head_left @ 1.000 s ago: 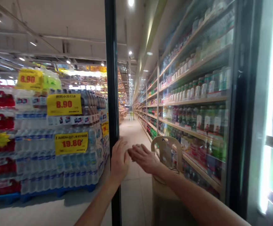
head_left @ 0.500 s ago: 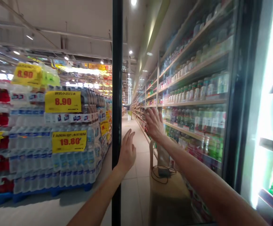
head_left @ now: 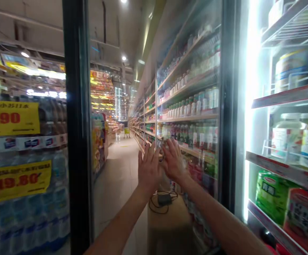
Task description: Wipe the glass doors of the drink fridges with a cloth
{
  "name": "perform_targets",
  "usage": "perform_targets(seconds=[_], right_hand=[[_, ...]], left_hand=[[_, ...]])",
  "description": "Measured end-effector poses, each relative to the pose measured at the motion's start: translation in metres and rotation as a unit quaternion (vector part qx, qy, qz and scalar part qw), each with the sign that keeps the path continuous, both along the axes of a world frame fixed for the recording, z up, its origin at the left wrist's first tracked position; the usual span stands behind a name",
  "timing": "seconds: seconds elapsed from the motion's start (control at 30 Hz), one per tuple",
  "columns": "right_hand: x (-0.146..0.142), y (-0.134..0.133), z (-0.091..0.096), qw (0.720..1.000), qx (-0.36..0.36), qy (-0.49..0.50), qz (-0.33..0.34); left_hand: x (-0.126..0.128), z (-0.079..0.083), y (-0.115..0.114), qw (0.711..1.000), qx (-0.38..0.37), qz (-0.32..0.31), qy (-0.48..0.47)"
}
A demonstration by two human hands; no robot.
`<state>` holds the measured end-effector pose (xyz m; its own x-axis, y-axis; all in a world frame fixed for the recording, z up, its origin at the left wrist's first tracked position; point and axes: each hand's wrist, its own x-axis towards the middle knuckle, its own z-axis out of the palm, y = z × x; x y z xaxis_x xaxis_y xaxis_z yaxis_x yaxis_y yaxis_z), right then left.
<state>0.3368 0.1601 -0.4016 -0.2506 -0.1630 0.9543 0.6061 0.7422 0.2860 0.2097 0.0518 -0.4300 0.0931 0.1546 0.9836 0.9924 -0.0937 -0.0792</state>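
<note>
Left hand (head_left: 149,171) and right hand (head_left: 175,163) held flat and straight, nothing gripped. Glass door (head_left: 148,106) seen just ahead, beside bright shelves (head_left: 284,166); touch cannot be told. If door pushed too hard, chair (head_left: 167,221) behind might be bumped, black box (head_left: 164,199) dropped.

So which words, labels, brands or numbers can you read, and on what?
"8.90": upper yellow price sign; other print blurred.
"19.80": lower yellow price sign; other print blurred.
Too blurred: green packet, red packet, white-capped bottle, shelf-edge strip, blue-and-white band.
Too small: bottles seen in glass.
</note>
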Motion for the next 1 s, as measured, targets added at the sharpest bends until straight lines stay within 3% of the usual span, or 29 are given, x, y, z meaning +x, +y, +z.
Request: perform_targets(seconds=[0.07,0.13,0.2,0.23,0.3,0.37,0.43,0.47,0.53,0.6,0.67,0.73,0.8,0.87,0.93,1.0], right_hand=[[0.018,0.012,0.006,0.999,-0.015,-0.030,-0.020],[0.044,0.032,0.016,0.989,-0.079,0.120,-0.038],[0.064,0.047,0.021,0.949,-0.132,0.284,-0.031],[0.067,0.049,0.019,0.938,-0.134,0.318,-0.017],[0.060,0.042,0.003,0.960,-0.099,0.261,0.018],[0.046,0.028,-0.021,0.994,-0.037,0.096,0.041],[0.043,0.021,-0.041,0.999,-0.002,-0.025,0.020],[0.049,0.023,-0.048,0.999,-0.002,-0.032,-0.008],[0.070,0.036,-0.055,0.994,-0.030,0.070,-0.076],[0.089,0.050,-0.060,0.962,-0.073,0.236,-0.118],[0.090,0.052,-0.069,0.936,-0.100,0.316,-0.122],[0.072,0.042,-0.083,0.963,-0.094,0.233,-0.099],[0.053,0.027,-0.094,0.994,-0.059,0.065,-0.066],[0.050,0.020,-0.093,0.997,-0.038,-0.034,-0.055],[0.064,0.026,-0.083,0.994,-0.061,0.028,-0.086],[0.081,0.036,-0.073,0.971,-0.110,0.172,-0.125]], left_hand=[[0.012,0.003,0.009,1.000,0.005,0.007,0.001],[0.018,0.004,0.014,1.000,0.005,0.021,-0.001],[0.022,0.004,0.017,0.999,0.007,0.031,-0.006],[0.023,0.005,0.019,0.999,0.008,0.034,-0.009],[0.027,0.007,0.021,0.999,0.008,0.036,-0.012],[0.029,0.007,0.022,0.999,0.000,0.036,-0.005],[0.028,0.002,0.021,0.999,-0.013,0.039,0.004],[0.026,-0.002,0.019,0.999,-0.022,0.040,0.011],[0.022,-0.015,0.014,0.998,-0.043,0.040,0.031],[0.018,-0.030,0.010,0.996,-0.063,0.042,0.046],[0.016,-0.041,0.008,0.995,-0.073,0.047,0.052],[0.016,-0.046,0.007,0.995,-0.078,0.052,0.046],[0.016,-0.048,0.007,0.994,-0.081,0.052,0.045],[0.015,-0.049,0.006,0.994,-0.084,0.048,0.050],[0.014,-0.050,0.004,0.994,-0.085,0.047,0.060],[0.013,-0.052,0.003,0.993,-0.083,0.050,0.063]])
